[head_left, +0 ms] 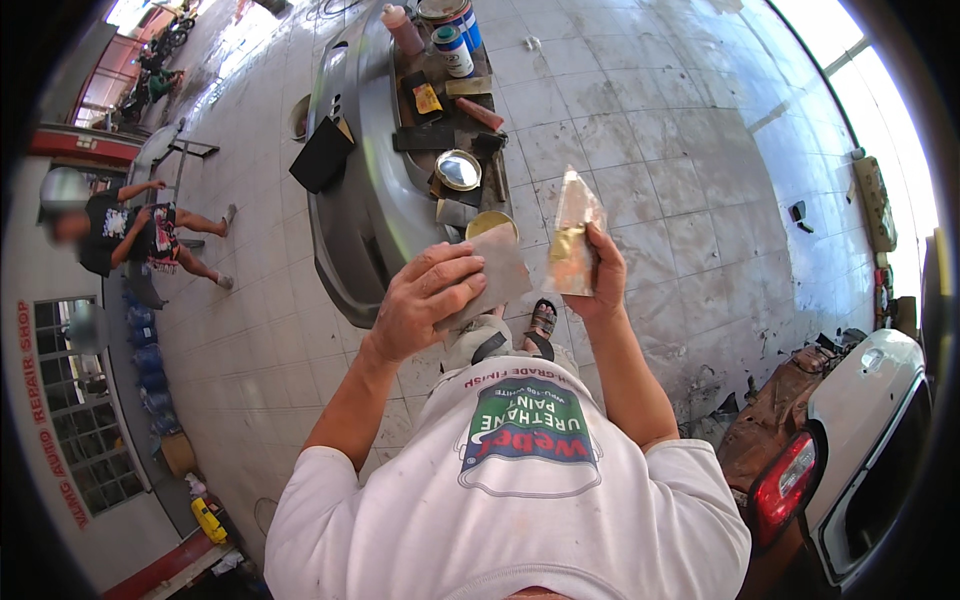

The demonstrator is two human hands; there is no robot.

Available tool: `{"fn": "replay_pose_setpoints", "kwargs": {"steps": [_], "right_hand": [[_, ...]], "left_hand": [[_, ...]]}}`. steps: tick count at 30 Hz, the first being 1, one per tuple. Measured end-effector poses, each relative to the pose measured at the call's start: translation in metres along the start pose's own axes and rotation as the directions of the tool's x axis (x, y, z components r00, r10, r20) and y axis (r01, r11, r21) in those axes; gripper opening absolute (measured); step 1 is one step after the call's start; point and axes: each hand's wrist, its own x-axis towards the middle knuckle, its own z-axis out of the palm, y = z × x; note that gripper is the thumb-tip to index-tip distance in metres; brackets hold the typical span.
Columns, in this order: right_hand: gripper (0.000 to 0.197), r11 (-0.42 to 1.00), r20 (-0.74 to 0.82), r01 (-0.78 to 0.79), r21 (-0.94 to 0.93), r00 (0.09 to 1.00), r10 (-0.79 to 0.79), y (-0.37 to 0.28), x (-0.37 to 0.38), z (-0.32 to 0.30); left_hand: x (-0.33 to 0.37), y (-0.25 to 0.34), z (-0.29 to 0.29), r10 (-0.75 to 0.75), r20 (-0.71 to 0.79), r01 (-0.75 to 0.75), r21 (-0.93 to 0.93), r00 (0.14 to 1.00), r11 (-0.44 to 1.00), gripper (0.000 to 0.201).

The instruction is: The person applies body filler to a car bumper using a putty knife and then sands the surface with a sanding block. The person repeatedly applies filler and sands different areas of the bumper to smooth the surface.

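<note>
My left hand (425, 300) grips a flat grey-brown sheet of sandpaper (500, 275), held in front of my chest. Just to its right, my right hand (600, 275) holds up a thin metal scraper blade (577, 232) smeared with tan and orange filler, its tip pointing upward. The two hands are close together, a small gap between the sheet and the blade. Below and beyond them lies a grey car bumper (350, 215) on the tiled floor, with a small open yellow tin (490, 223) at its near end.
On the bumper stand cans (455, 50), a bottle (402, 30), a round lid (458, 170) and a black pad (322, 153). A person (140, 235) sits at the left by a shop front. A white car's rear (865, 440) is at the lower right.
</note>
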Motion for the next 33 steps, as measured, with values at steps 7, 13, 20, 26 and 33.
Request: {"fn": "replay_pose_setpoints", "kwargs": {"steps": [7, 13, 20, 26, 33], "right_hand": [[0.051, 0.931, -0.155, -0.065, -0.360, 0.988, 0.009, 0.012, -0.037, 0.003], [0.029, 0.917, -0.414, -0.126, -0.378, 0.909, -0.045, 0.052, -0.033, -0.017], [0.027, 0.869, -0.551, 0.015, -0.495, 0.768, -0.327, 0.026, -0.057, -0.027], [0.027, 0.840, -0.586, 0.115, -0.531, 0.666, -0.461, 0.032, -0.082, -0.039], [0.023, 0.836, -0.592, 0.129, -0.533, 0.650, -0.477, 0.045, -0.078, -0.024]], "left_hand": [[-0.011, -0.049, 0.084, -0.827, 0.268, 0.021, -0.955, 0.494, -0.297, 0.039], [-0.021, -0.106, 0.139, -0.591, 0.459, 0.532, -0.844, 0.663, -0.059, 0.045], [-0.026, -0.349, 0.131, -0.968, 0.137, 0.745, -0.664, 0.208, 0.066, 0.022], [-0.040, -0.470, 0.144, -0.980, 0.197, 0.895, -0.441, 0.024, -0.067, 0.013], [-0.034, -0.469, 0.149, -0.949, 0.312, 0.908, -0.406, 0.038, -0.097, 0.008]]}}
